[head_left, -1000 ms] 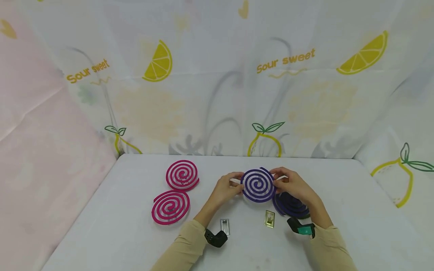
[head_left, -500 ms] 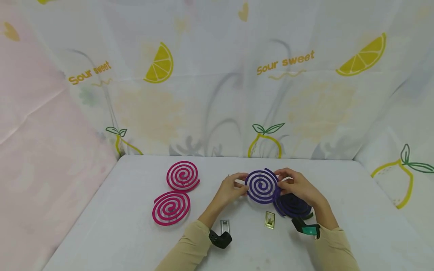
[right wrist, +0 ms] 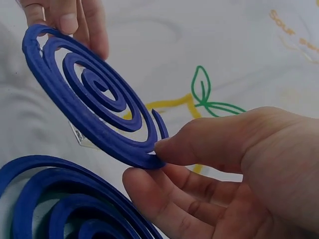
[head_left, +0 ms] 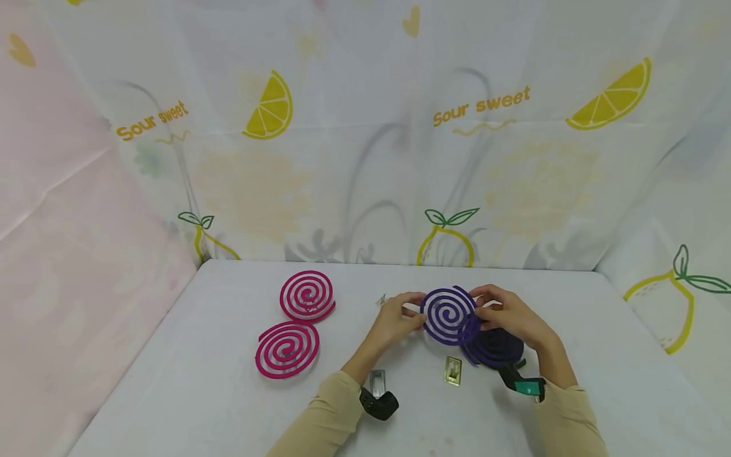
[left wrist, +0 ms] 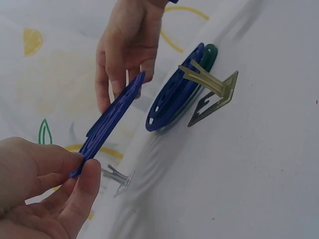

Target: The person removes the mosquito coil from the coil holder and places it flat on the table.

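A blue-purple mosquito coil [head_left: 450, 315] is held up over the table between both hands, its flat face toward the head view. My left hand [head_left: 394, 318] pinches its left rim between thumb and fingers. On the opposite rim, near the coil's outer end, my right hand [head_left: 510, 315] grips with thumb and fingertips, as the right wrist view shows closely. Below and to the right lies a second blue coil [right wrist: 50, 179], stacked on a green coil [left wrist: 212, 54]. A gold metal coil stand [head_left: 453, 371] with upright prongs sits in front of the hands.
Two pink coils [head_left: 287, 348] lie at the left, rims close together. A silver stand [head_left: 378, 383] is beside the left wrist, partly covered by its camera. Another small metal stand [head_left: 381, 299] is behind the left hand. A printed cloth [head_left: 365, 158] hangs behind the table.
Both hands have moved a little to the right with the held coil, which now overlaps the stacked coils more in the head view. The stand behind the left hand has come into sight.
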`<state>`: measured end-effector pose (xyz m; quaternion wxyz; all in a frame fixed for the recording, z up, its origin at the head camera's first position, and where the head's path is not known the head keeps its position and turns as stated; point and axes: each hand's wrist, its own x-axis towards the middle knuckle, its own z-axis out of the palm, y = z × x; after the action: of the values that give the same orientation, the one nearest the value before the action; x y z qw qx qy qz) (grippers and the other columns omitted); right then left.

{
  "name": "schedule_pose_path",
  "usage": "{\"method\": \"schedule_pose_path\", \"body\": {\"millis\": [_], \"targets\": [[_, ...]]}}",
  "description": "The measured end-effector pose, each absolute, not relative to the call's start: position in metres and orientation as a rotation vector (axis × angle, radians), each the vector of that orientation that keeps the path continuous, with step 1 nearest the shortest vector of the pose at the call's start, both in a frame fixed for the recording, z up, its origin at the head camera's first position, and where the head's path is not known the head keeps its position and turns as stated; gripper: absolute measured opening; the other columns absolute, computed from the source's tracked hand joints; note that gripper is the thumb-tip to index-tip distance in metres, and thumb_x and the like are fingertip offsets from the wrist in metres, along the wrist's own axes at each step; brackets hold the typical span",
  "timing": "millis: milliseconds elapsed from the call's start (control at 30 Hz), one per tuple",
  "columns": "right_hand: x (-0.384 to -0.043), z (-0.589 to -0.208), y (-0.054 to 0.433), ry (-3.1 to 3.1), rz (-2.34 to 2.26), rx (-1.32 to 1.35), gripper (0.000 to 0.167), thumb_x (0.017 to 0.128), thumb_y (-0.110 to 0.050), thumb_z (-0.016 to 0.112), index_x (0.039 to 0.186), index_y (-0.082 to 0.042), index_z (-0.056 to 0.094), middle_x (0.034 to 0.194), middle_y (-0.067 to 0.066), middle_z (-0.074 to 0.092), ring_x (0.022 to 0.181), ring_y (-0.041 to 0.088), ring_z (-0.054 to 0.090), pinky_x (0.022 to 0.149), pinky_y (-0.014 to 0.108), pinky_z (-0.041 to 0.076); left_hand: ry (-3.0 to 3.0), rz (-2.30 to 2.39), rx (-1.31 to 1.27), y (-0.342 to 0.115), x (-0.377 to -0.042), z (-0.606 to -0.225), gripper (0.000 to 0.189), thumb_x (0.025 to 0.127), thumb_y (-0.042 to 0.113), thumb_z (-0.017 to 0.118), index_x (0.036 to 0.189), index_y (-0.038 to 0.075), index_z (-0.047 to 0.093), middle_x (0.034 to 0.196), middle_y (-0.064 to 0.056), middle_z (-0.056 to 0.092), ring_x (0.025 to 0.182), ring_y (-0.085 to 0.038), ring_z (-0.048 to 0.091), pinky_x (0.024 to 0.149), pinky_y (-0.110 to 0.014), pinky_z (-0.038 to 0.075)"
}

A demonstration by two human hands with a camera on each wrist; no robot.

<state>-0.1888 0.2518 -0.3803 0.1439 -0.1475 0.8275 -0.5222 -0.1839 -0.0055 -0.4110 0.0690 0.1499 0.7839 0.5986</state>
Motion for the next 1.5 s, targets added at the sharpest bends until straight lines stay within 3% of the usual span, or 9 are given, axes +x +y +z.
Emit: {"method": "schedule_pose_path", "body": {"millis": [333, 733, 900, 1167, 1500], "targets": [[-0.189, -0.379, 0.258, 2.378, -1.502, -0.383, 0.041, 0.092, -0.005, 0.056, 0.128, 0.008, 0.043, 0.108, 0.023, 0.047, 0.089, 0.013, 0.059, 0.073, 0.032, 0.058, 2.323, 1.855, 0.417, 0.004, -0.183, -0.413, 0.044, 0.084, -0.001, 0.065, 0.126, 0.003, 0.058, 0.118, -0.018, 0.061, 0.092, -0.029, 0.068, 0.067, -0.026, 0.057], [-0.189, -0.379, 0.267, 2.396, -1.484, -0.312, 0.038, 0.092, -0.004, 0.054, 0.127, 0.008, 0.044, 0.108, 0.022, 0.049, 0.087, 0.008, 0.059, 0.073, 0.032, 0.057, 2.326, 1.848, 0.406, 0.016, -0.183, -0.417, 0.042, 0.083, -0.002, 0.064, 0.124, 0.000, 0.058, 0.115, -0.019, 0.062, 0.087, -0.026, 0.070, 0.063, -0.021, 0.056], [-0.187, -0.379, 0.270, 2.430, -1.478, -0.324, 0.038, 0.092, -0.004, 0.055, 0.126, 0.008, 0.045, 0.107, 0.023, 0.050, 0.086, 0.009, 0.059, 0.072, 0.032, 0.057, 2.309, 1.879, 0.393, 0.022, -0.184, -0.420, 0.042, 0.082, -0.005, 0.064, 0.123, 0.000, 0.058, 0.114, -0.019, 0.062, 0.086, -0.027, 0.070, 0.063, -0.022, 0.056], [-0.185, -0.382, 0.278, 2.483, -1.442, -0.331, 0.037, 0.091, -0.004, 0.056, 0.125, 0.007, 0.045, 0.105, 0.022, 0.050, 0.086, 0.014, 0.059, 0.070, 0.032, 0.057, 2.331, 1.866, 0.395, 0.032, -0.182, -0.424, 0.043, 0.080, -0.004, 0.066, 0.122, 0.003, 0.059, 0.109, -0.014, 0.063, 0.079, -0.019, 0.069, 0.061, -0.020, 0.054], [-0.184, -0.380, 0.284, 2.474, -1.395, -0.271, 0.036, 0.091, -0.005, 0.055, 0.124, 0.007, 0.046, 0.106, 0.020, 0.049, 0.088, 0.016, 0.058, 0.069, 0.032, 0.057, 2.325, 1.857, 0.410, 0.042, -0.184, -0.425, 0.041, 0.079, -0.003, 0.067, 0.119, 0.001, 0.060, 0.108, -0.015, 0.063, 0.078, -0.024, 0.071, 0.060, -0.019, 0.053]]}}
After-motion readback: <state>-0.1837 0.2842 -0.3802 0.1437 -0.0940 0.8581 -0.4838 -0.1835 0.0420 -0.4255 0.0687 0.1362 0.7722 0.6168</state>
